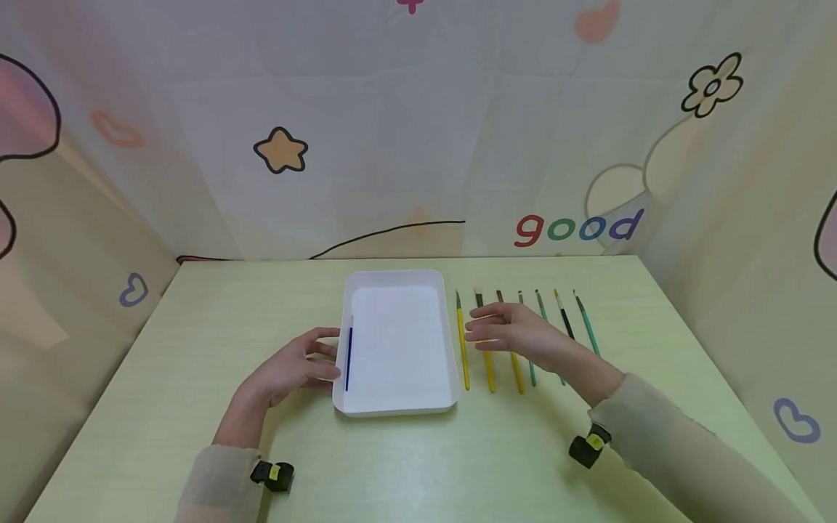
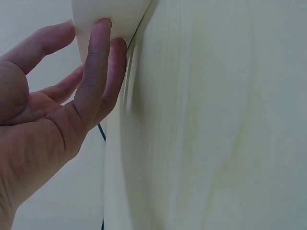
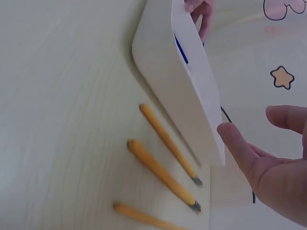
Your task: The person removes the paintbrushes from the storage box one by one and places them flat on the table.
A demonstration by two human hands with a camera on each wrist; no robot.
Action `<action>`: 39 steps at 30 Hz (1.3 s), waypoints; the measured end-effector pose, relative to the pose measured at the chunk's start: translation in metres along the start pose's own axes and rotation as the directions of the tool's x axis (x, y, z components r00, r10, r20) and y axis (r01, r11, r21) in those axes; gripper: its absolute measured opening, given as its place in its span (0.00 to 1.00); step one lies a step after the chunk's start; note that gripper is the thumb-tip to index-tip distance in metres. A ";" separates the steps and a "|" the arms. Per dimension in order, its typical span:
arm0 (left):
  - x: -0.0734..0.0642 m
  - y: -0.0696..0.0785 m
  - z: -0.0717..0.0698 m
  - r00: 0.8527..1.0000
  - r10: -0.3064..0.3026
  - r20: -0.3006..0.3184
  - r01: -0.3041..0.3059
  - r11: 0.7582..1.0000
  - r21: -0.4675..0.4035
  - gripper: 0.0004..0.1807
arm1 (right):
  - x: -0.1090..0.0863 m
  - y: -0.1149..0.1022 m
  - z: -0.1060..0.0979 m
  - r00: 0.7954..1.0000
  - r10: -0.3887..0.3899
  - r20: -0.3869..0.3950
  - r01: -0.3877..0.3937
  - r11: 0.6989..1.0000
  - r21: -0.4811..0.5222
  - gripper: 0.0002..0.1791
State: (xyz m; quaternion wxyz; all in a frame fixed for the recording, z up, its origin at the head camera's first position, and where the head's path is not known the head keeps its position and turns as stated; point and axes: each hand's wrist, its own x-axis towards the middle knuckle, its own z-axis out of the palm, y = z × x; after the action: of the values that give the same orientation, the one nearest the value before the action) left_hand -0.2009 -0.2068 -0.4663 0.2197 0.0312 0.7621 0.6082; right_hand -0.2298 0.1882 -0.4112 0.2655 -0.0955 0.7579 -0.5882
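A white rectangular tray [image 1: 402, 341] lies on the table with a thin dark-blue paintbrush [image 1: 349, 359] along its left inner side. My left hand [image 1: 294, 370] is at the tray's left edge. In the left wrist view, its loosely bent fingers [image 2: 100, 48] touch the tray's outer wall. To the right of the tray, my right hand [image 1: 516, 334] hovers over a row of paintbrushes, its fingers relaxed and holding nothing. The yellow paintbrush [image 1: 463, 349] nearest the tray lies just left of its fingertips. Two more yellow-handled paintbrushes [image 1: 490, 370] [image 1: 518, 374] are partly hidden beneath the hand.
Further right lie teal-handled paintbrushes [image 1: 587, 323] and a black-handled one [image 1: 565, 319], some partly covered by my right hand and wrist. A printed curtain [image 1: 392, 145] hangs along the back and sides of the pale wood-grain table [image 1: 405, 465].
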 end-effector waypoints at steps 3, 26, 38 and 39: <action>0.000 0.001 0.000 1.000 0.006 0.002 -0.006 1.000 -0.003 0.41 | 0.004 -0.003 0.008 0.998 -0.011 0.061 0.009 0.999 0.035 0.34; -0.001 0.001 0.000 1.000 0.008 0.005 -0.008 1.000 -0.010 0.42 | 0.044 -0.010 0.079 0.965 0.042 0.258 -0.089 0.981 0.173 0.27; 0.003 -0.003 0.002 0.999 -0.023 -0.022 0.023 1.000 -0.001 0.40 | 0.064 0.002 0.108 0.957 0.069 0.282 -0.139 0.961 0.238 0.31; 0.003 -0.003 0.001 1.000 -0.017 -0.018 0.017 1.000 0.002 0.40 | 0.066 0.002 0.110 0.956 0.068 0.286 -0.142 0.958 0.247 0.32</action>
State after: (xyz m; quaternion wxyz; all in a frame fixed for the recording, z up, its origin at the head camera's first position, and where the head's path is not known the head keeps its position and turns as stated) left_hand -0.2019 -0.2055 -0.4704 0.2179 0.0195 0.7649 0.6059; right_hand -0.2283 0.0661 -0.4508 0.4094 -0.0987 0.6323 -0.6502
